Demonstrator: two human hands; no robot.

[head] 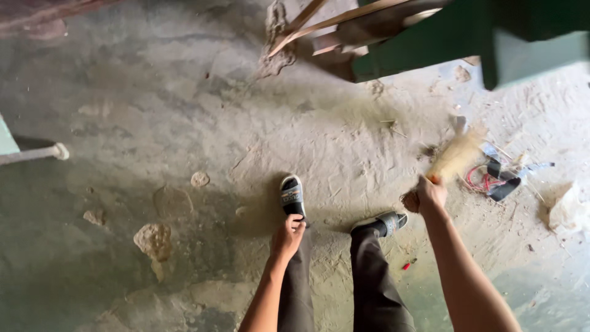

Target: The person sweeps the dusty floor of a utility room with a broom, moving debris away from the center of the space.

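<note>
Concrete, grey and badly worn, fills nearly the whole view: the floor (153, 110) is mottled with darker damp-looking stains on the left and pitted with pale broken patches (153, 241) where the top layer has chipped away. Toward the right it turns sandy, coated in a fine layer of dust and sawdust streaked with sweep marks. Down at the bottom, two legs in dark trousers stand on it, the left sandal (292, 195) pointing up the picture, the right sandal (387, 222) angled off to the right. The right hand (428, 195) is closed tight around the handle end of a short straw-coloured hand broom (456, 156), whose bristles fan out up and to the right, low over the dusty floor, blurred. Just past the bristle tips sits a small heap of litter (495, 178): red wire loops, dark scraps, thin splinters. A crumpled pale bag (565, 209) lies further right. The left hand (287, 237) rests loosely against the left trouser leg, fingers curled, holding nothing that shows. Up top, a green-painted bench or table frame (442, 37) juts in from the right, with bare wooden slats (344, 21) leaning beside it. At the far left edge, a pale metal leg with a rounded foot (37, 154) lies across the floor. A tiny red scrap (406, 266) sits near the right foot.
</note>
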